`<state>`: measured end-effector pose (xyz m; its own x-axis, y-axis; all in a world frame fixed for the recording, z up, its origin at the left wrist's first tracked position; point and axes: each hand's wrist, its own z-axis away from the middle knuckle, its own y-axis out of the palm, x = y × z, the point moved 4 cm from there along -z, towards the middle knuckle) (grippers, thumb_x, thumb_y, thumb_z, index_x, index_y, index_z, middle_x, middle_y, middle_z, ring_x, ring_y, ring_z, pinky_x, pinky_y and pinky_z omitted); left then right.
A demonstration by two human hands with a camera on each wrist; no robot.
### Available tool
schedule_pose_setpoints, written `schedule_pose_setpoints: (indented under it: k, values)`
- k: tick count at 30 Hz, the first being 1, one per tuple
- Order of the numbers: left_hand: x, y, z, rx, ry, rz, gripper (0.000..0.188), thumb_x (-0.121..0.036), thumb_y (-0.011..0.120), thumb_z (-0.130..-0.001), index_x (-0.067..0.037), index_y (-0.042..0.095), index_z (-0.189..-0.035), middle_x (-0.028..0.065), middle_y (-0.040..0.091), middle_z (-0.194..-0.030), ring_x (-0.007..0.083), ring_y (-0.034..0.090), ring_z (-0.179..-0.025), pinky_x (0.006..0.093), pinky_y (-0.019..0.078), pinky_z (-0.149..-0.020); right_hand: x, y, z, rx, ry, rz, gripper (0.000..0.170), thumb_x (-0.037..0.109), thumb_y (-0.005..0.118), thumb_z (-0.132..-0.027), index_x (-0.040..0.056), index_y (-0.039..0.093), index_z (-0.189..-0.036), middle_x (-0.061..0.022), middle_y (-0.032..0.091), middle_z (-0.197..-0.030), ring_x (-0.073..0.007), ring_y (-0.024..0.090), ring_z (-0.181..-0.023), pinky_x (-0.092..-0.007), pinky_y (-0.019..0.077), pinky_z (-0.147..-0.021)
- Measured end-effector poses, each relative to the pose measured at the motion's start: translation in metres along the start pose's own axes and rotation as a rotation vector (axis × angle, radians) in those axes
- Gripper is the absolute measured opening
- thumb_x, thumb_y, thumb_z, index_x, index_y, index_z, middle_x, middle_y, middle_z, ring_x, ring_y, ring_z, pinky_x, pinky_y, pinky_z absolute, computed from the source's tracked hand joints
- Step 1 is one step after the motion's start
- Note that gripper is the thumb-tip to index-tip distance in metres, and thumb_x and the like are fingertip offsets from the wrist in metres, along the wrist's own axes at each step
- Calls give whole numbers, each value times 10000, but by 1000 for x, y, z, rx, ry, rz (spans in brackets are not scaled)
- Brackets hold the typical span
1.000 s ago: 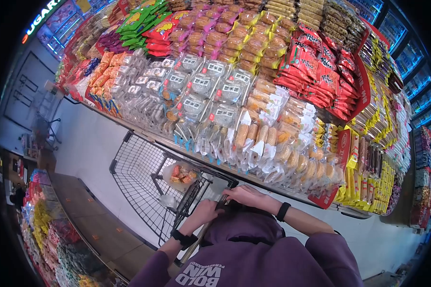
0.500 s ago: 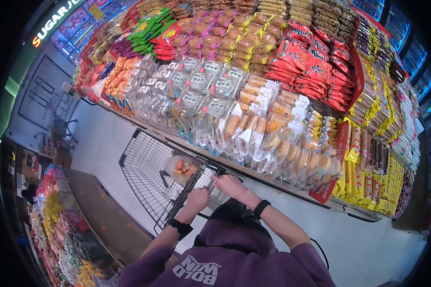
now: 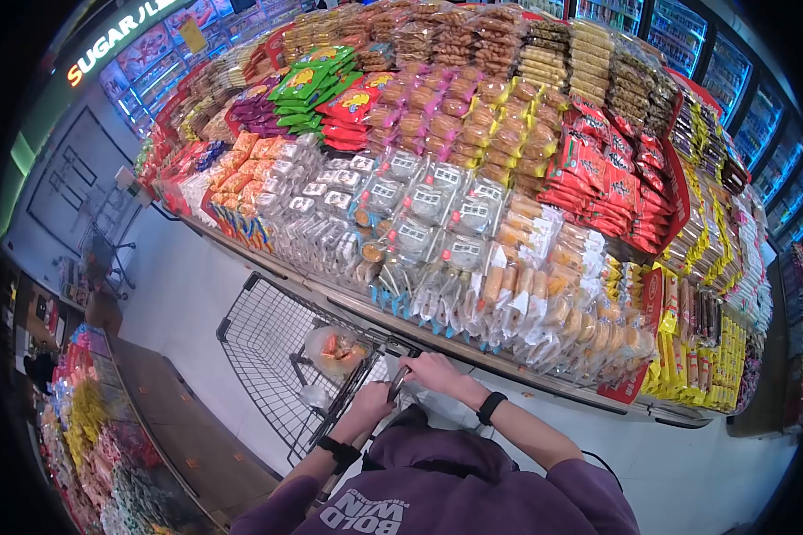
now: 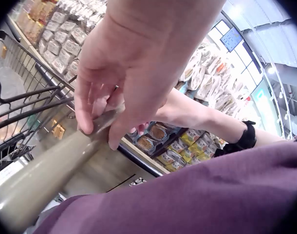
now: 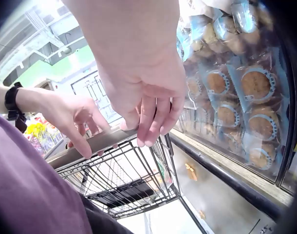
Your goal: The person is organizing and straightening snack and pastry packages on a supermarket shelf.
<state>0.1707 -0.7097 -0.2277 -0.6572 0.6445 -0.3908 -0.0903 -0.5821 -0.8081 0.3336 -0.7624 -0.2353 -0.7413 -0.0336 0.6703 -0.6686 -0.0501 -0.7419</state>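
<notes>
A shopping cart (image 3: 272, 343) of dark wire stands in front of the person in the head view. My left hand (image 3: 370, 408) grips its bar handle (image 5: 102, 141), fingers and thumb round the bar in the left wrist view. Farther along, near the bar's other end, my right hand (image 3: 437, 373) holds on with fingers curled over it, as the right wrist view shows. A clear bag with orange and red contents (image 3: 337, 349) lies in the cart, and a smaller clear bag (image 3: 314, 396) is beside it.
A long sloping display of packaged snacks (image 3: 419, 192) runs close beyond the cart, its front edge (image 3: 330, 290) near the right hand. Another counter (image 3: 174, 415) with colourful packets lies at the left. Pale floor (image 3: 183, 285) shows between them; lit fridges (image 3: 723, 71) stand at the back right.
The head view has shifted, so the snack display sits lower in the frame and more of its back rows show. Both hands stay on the cart handle.
</notes>
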Motion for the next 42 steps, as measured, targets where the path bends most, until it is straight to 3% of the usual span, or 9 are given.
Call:
schedule_pose_setpoints:
  k: [6, 10, 23, 28, 30, 34, 35, 38, 42]
  values:
    - [47, -15, -12, -59, 203, 168, 323, -215, 784, -712, 21, 626, -864, 215, 658, -825, 401, 650, -816, 480, 513, -732, 16, 6, -36, 57, 97, 6, 314, 267, 683, -876, 116, 629, -1145, -198, 673, -785, -406, 657, -792, -487, 511, -695]
    - [61, -26, -16, -24, 191, 134, 354, -202, 780, -741, 63, 613, -904, 251, 650, -866, 423, 647, -836, 484, 520, -749, 54, -5, -82, 47, 49, 109, 182, 206, 635, -871, 47, 665, -788, -207, 653, -751, -396, 649, -757, -487, 515, -671]
    - [125, -66, -30, -158, 260, 411, 164, -155, 651, -844, -39, 706, -946, 198, 666, -780, 360, 663, -761, 440, 533, -727, 42, 54, -150, 34, 156, 205, 104, 210, 612, -883, 114, 650, -879, -91, 688, -746, -320, 665, -664, -435, 516, -583]
    - [267, -57, -96, -541, 6, 469, 237, 79, 592, -696, 7, 711, -888, 200, 703, -824, 320, 702, -776, 398, 558, -762, 43, 56, -155, -36, 162, 214, 71, 180, 627, -866, 111, 646, -863, -74, 670, -701, -282, 656, -615, -395, 516, -536]
    - [332, -18, -140, -343, -257, 525, 192, 17, 638, -749, 15, 721, -923, 180, 722, -882, 273, 711, -779, 372, 561, -754, 43, 57, -156, -56, 146, 213, 72, 175, 628, -863, 104, 635, -847, -69, 662, -688, -271, 650, -600, -382, 515, -527]
    - [388, 37, -208, -247, -634, 1376, 135, 2, 640, -831, 83, 678, -933, 134, 671, -963, 188, 686, -817, 276, 577, -696, 39, 59, -157, -70, 140, 199, 62, 162, 635, -852, 106, 618, -833, -65, 658, -694, -265, 648, -600, -382, 508, -524]
    - [408, 63, -228, -220, -745, 1234, 178, 39, 655, -802, 29, 686, -977, 100, 666, -973, 151, 674, -777, 242, 567, -643, 39, 58, -157, -66, 146, 205, 57, 158, 636, -850, 107, 617, -834, -64, 658, -696, -263, 649, -602, -380, 506, -525]
    - [468, 147, -265, -135, -429, 527, 203, -180, 658, -812, -36, 737, -930, 162, 723, -880, 261, 718, -831, 382, 572, -751, 36, 62, -155, -71, 155, 213, 46, 153, 636, -851, 116, 613, -837, -54, 649, -694, -255, 650, -605, -370, 507, -531]
    - [431, 147, -263, -110, 81, -292, 282, -20, 709, -739, -123, 712, -1001, 65, 663, -722, 225, 677, -684, 337, 531, -573, 35, 59, -159, -78, 166, 236, 43, 157, 635, -853, 126, 610, -837, -42, 632, -686, -237, 653, -619, -358, 513, -547]
